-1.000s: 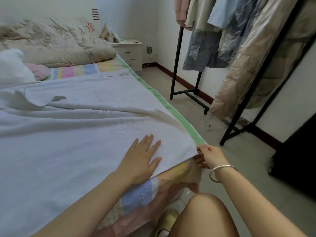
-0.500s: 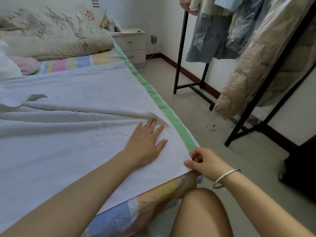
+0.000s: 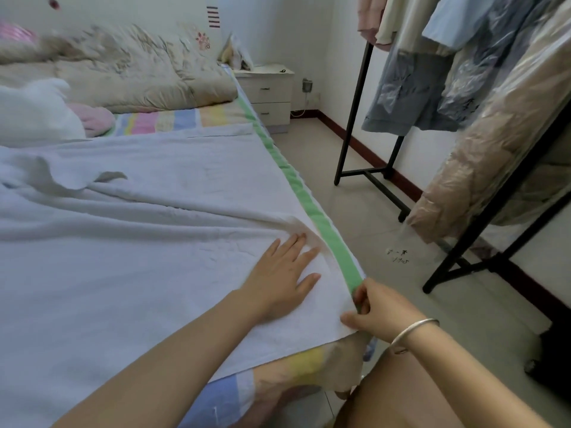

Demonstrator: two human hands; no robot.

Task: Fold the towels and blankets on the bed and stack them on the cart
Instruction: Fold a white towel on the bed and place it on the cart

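A large white towel lies spread over the bed, creased across the middle, with a folded-over flap at the far left. My left hand lies flat on it, fingers straight, near the bed's right edge. My right hand, a silver bangle on its wrist, pinches the towel's near right corner at the bed's green-striped edge. A white bundle and a pink cloth sit at the far left. No cart is in view.
A beige quilt is heaped at the head of the bed. A white nightstand stands beyond it. A black clothes rack with hanging, plastic-covered garments lines the right wall. Tiled floor runs between bed and rack.
My left hand slid forward over the towel toward the bed's right edge. My right hand stayed pinching the corner and drew it up level with the bed edge.
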